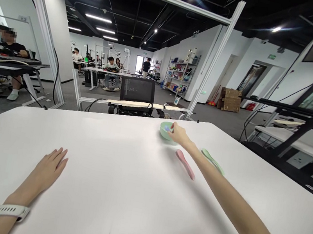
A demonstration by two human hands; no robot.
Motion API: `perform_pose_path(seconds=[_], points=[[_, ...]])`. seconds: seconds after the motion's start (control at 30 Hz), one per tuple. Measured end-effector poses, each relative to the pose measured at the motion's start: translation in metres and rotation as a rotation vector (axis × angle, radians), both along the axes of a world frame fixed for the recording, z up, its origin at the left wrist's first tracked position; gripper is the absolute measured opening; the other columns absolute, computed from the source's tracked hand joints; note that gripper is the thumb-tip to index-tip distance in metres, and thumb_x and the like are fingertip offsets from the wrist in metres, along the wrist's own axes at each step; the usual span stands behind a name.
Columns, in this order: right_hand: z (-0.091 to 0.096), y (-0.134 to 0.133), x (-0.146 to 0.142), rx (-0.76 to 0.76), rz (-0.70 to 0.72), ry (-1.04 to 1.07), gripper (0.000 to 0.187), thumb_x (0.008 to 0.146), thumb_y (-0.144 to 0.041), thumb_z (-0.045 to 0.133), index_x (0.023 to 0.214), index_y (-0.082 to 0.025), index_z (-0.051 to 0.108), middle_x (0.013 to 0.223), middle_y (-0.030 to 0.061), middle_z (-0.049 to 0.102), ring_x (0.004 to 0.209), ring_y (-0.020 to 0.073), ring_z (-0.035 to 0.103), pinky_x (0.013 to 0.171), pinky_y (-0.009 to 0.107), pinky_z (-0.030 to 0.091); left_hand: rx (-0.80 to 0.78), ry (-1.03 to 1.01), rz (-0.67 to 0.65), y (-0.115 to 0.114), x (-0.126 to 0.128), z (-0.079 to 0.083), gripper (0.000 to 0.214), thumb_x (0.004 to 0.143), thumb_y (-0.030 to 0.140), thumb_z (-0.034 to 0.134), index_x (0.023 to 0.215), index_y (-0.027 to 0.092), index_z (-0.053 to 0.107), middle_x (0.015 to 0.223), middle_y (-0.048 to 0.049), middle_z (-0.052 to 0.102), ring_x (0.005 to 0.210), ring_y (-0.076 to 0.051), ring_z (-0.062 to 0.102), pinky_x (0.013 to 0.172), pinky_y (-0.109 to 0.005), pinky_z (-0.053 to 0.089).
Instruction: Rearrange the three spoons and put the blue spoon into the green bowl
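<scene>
My right hand (179, 134) reaches to the far side of the white table (98, 187), its fingers closed at the right part of a light green bowl (163, 133). A small pale blue thing (167, 128) shows inside the bowl, right by the fingertips. Whether the fingers grip the bowl's rim or the blue thing, I cannot tell. Below the wrist lies a pink spoon (185, 164). A green spoon (212, 160), partly behind the forearm, rests to the right. My left hand (50, 169) lies flat on the table at the left, holding nothing.
An aluminium frame (211, 70) rises behind the table's far edge, with a black mesh chair (137, 90) beyond it. A dark stand with a white shelf (297, 143) is at the right. Several people sit at desks in the background and one stands.
</scene>
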State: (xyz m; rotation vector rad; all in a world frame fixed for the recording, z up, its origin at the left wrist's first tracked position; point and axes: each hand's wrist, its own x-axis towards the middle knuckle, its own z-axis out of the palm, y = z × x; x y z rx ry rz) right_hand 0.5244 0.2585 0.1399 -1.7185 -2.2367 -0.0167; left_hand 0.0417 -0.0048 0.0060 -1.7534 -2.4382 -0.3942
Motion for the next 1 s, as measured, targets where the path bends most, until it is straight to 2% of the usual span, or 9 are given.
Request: perform_pose_path(seconds=[0.1, 0.23, 0.4, 0.53, 0.6, 0.7, 0.83, 0.93, 1.0], points=[[-0.025, -0.052, -0.009, 0.029, 0.123, 0.014, 0.025, 0.092, -0.019, 0.054, 0.116, -0.013, 0.055, 0.091, 0.0113, 0.073, 0.085, 0.0261, 0.065, 0.078, 0.032, 0.039, -0.007, -0.008, 0.012, 0.001, -0.001, -0.002, 0.076, 0.096, 0.047, 0.019, 0.151, 0.005, 0.050, 0.162, -0.0198, 0.050, 0.154, -0.033, 0.042, 0.126, -0.052, 0.036], [-0.064, -0.111, -0.026, 0.041, 0.163, 0.013, 0.009, 0.092, -0.017, 0.048, 0.099, -0.020, 0.052, 0.089, 0.0086, 0.068, 0.081, 0.0247, 0.060, 0.076, 0.032, 0.034, -0.022, -0.018, 0.024, 0.002, -0.001, -0.002, 0.078, 0.096, 0.048, 0.015, 0.152, 0.004, 0.048, 0.164, -0.0198, 0.048, 0.155, -0.033, 0.040, 0.127, -0.052, 0.034], [-0.087, -0.142, -0.045, -0.008, 0.190, -0.011, 0.012, 0.090, -0.011, 0.046, 0.096, -0.021, 0.049, 0.092, 0.0086, 0.067, 0.085, 0.0248, 0.061, 0.078, 0.033, 0.035, -0.004, -0.022, 0.011, 0.001, 0.001, 0.001, 0.074, 0.096, 0.046, 0.021, 0.151, 0.005, 0.051, 0.162, -0.0206, 0.050, 0.154, -0.033, 0.043, 0.127, -0.051, 0.035], [-0.083, -0.143, -0.045, -0.022, 0.199, -0.009, 0.006, 0.095, -0.019, 0.050, 0.100, -0.021, 0.053, 0.095, 0.0095, 0.069, 0.087, 0.0255, 0.063, 0.080, 0.033, 0.037, -0.002, -0.017, 0.012, 0.002, 0.000, -0.001, 0.074, 0.097, 0.045, 0.018, 0.151, 0.004, 0.050, 0.163, -0.0207, 0.049, 0.154, -0.035, 0.042, 0.126, -0.056, 0.035], [-0.077, -0.136, -0.035, -0.008, 0.146, 0.027, 0.015, 0.100, -0.032, 0.052, 0.106, -0.019, 0.056, 0.098, 0.0119, 0.071, 0.093, 0.0277, 0.065, 0.083, 0.034, 0.040, -0.011, -0.007, 0.010, 0.003, 0.000, -0.001, 0.076, 0.097, 0.046, 0.016, 0.152, 0.004, 0.049, 0.163, -0.0197, 0.048, 0.154, -0.034, 0.042, 0.127, -0.055, 0.034], [-0.068, -0.116, -0.005, 0.044, -0.062, 0.015, 0.035, 0.103, -0.045, 0.052, 0.116, -0.013, 0.060, 0.108, 0.0203, 0.071, 0.108, 0.0345, 0.066, 0.090, 0.039, 0.043, -0.026, -0.001, 0.014, 0.002, 0.002, -0.001, 0.078, 0.097, 0.047, 0.013, 0.153, 0.005, 0.047, 0.165, -0.0185, 0.047, 0.155, -0.033, 0.041, 0.127, -0.052, 0.034], [-0.073, -0.088, 0.044, 0.023, -0.344, -0.089, 0.034, 0.099, -0.040, 0.058, 0.111, -0.010, 0.066, 0.119, 0.0307, 0.069, 0.116, 0.0420, 0.065, 0.093, 0.046, 0.046, -0.044, -0.014, 0.023, 0.002, 0.004, 0.001, 0.080, 0.096, 0.047, 0.011, 0.154, 0.003, 0.045, 0.166, -0.0198, 0.045, 0.157, -0.034, 0.037, 0.128, -0.053, 0.031], [-0.083, -0.073, 0.078, -0.158, -0.324, 0.032, 0.030, 0.100, -0.039, 0.053, 0.105, -0.013, 0.068, 0.104, 0.0244, 0.075, 0.101, 0.0365, 0.072, 0.083, 0.041, 0.050, -0.040, -0.024, 0.028, 0.002, 0.004, 0.001, 0.078, 0.096, 0.047, 0.015, 0.153, 0.003, 0.046, 0.165, -0.0204, 0.045, 0.156, -0.034, 0.038, 0.128, -0.054, 0.032], [-0.086, -0.065, 0.100, -0.172, -0.303, 0.131, 0.028, 0.102, -0.034, 0.048, 0.109, -0.014, 0.067, 0.099, 0.0199, 0.077, 0.091, 0.0316, 0.075, 0.076, 0.036, 0.050, -0.023, -0.028, 0.025, 0.001, 0.003, 0.001, 0.077, 0.096, 0.046, 0.016, 0.152, 0.003, 0.047, 0.164, -0.0206, 0.046, 0.156, -0.034, 0.040, 0.127, -0.055, 0.033]])
